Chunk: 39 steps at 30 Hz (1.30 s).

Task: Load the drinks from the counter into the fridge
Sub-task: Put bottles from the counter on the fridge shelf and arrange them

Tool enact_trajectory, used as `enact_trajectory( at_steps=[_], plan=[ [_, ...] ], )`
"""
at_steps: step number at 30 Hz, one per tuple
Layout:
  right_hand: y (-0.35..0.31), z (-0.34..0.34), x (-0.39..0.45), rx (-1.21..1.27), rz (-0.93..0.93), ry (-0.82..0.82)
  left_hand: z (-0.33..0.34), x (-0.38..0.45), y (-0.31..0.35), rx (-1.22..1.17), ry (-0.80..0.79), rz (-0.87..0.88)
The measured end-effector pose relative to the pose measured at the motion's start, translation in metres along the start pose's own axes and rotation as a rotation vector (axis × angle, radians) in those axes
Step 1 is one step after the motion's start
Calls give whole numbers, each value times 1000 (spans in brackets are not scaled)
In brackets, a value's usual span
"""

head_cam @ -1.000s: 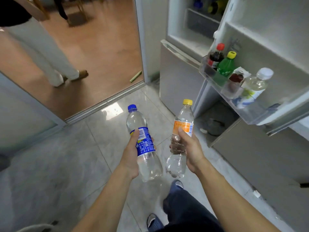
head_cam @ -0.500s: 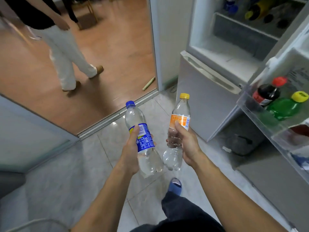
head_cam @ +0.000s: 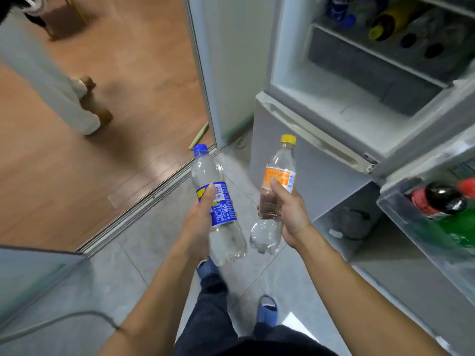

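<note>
Two drink bottles are in hand, one per hand, both carried above the tiled floor (head_cam: pixel 144 255) in front of the open fridge (head_cam: pixel 316 98). The blue-capped bottle (head_cam: pixel 218 204) with a blue label is gripped round its middle by the left hand (head_cam: pixel 199 222), thumb laid up the label. The yellow-capped bottle (head_cam: pixel 276 194) with an orange label is gripped by the right hand (head_cam: pixel 290 214), fingers curled round its waist. Both bottles tilt slightly, caps away from the person.

The door shelf (head_cam: pixel 401 217) at right holds at least two bottles: one dark cola bottle (head_cam: pixel 444 199) and one green bottle (head_cam: pixel 460 229). Several more lie blurred on the inner shelf.

Against half a second ago, the fridge interior looms larger and the door shelf sits lower right. Both forearms extend forward, wrists level, bottles near but apart.
</note>
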State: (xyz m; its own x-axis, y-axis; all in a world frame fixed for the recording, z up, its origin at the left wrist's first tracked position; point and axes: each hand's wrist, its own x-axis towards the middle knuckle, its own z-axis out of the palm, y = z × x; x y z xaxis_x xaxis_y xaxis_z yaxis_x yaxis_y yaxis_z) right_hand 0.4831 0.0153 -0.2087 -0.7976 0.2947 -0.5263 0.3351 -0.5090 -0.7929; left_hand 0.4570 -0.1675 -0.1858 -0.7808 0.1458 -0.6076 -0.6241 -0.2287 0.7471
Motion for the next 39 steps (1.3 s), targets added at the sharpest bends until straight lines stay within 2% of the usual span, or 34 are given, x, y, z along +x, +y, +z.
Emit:
enact_trajectory(
  at_steps=[5,10,14,20,26,30,34,39],
  plan=[
    [-36,34,42,21,-104,153,18,67,61,111,-170,23],
    [-75,66,68,116,-196,239,51,117,124,196,-343,39],
    [-103,66,82,159,-262,325,87,149,149,237,-443,35],
    [-164,38,105,184,-402,459,162,185,173,347,-557,126],
    [-236,5,135,158,-539,509,244,202,210,367,-633,236],
    [-281,-14,155,125,-667,483,299,215,237,388,-586,398],
    [-327,-22,167,44,-755,531,343,228,263,411,-546,566],
    [-392,-20,186,-28,-940,527,395,252,300,365,-578,671]
  ],
)
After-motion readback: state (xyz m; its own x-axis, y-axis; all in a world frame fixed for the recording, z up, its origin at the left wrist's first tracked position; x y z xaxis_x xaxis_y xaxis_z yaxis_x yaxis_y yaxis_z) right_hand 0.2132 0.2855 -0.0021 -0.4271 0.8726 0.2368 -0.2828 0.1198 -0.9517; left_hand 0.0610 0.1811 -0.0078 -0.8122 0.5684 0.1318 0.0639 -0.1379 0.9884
